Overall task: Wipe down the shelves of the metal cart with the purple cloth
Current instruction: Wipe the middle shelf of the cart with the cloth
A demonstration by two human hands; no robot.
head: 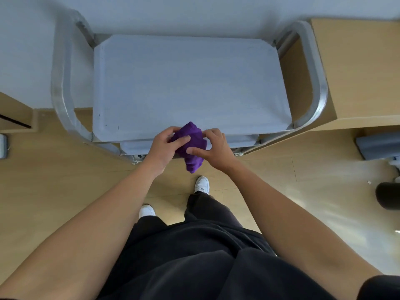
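I am looking down through the head camera at both hands, which are meeting just over the near edge of the metal cart. The left hand is gripping the purple cloth from the left, its thumb lying across the front of the bundle and its fingers curling over the top. The right hand is gripping the same cloth from the other side, thumb pressing into the lower front and fingers bending over the upper edge. The cloth is sitting bunched into a lump between them, and one end is hanging down past the cart's near edge, above the wooden floor. I cannot tell whether the upper part of the cloth is touching the shelf.

The top shelf is lying flat and grey beyond the hands, with a raised rim running around it. A curved tube, the left handle, is arching over one end and the right handle over the other. Under the near edge a strip of the lower shelf is showing, and a caster is peeking out beneath it.

The cart is standing against a pale wall, just beside a wooden cabinet on its right. Below my arms, black trousers and two white shoes are facing the cart.
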